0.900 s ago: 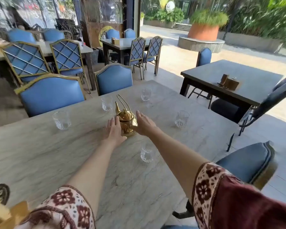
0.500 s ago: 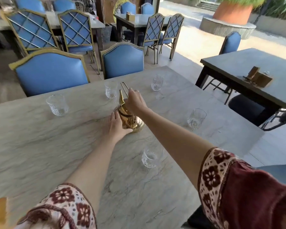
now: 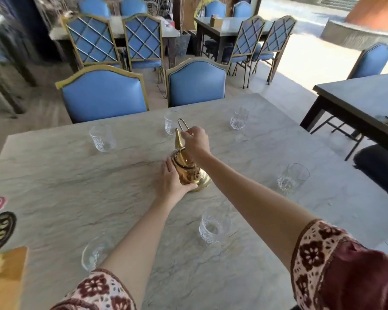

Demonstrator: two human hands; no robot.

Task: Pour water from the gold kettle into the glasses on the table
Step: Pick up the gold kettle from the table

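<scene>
The right grip [image 3: 194, 139] is closed around the wire handle [image 3: 182, 124] of the kettle [image 3: 185, 172], fingers curled at the top of the loop. The left grip [image 3: 174, 179] lies flat-open against the kettle's near-left side, thumb under the lower curve, bracing rather than clasping. The kettle appears to stand on the worktop [image 3: 61, 175], directly below the right grip, with its foot showing to the right.

Step in hand: securing the kettle before the lift. Recommended procedure:
1. Keep the left palm on the body until the handle carries the full weight.
2. Lift straight up to clear the worktop; the loop handle probably pivots, so expect the body to swing.
3. Begin with the glass [image 3: 170, 123] just beyond the right grip.
4. Tip slowly and hold the spout low over the rim.

Other glasses stand far left [image 3: 102, 138] and far right [image 3: 239, 118] of the grip, one out to the right [image 3: 292, 178], one nearer the person [image 3: 214, 224], and one beside the left forearm [image 3: 94, 253].

Limits of view: the right hand covers the lid and most of the handle. Whether the kettle base has left the worktop cannot be confirmed. The water level inside is hidden. The glasses look empty, but clear glass makes that uncertain. The near-left glass is blurred and partly cut by the arm.
</scene>
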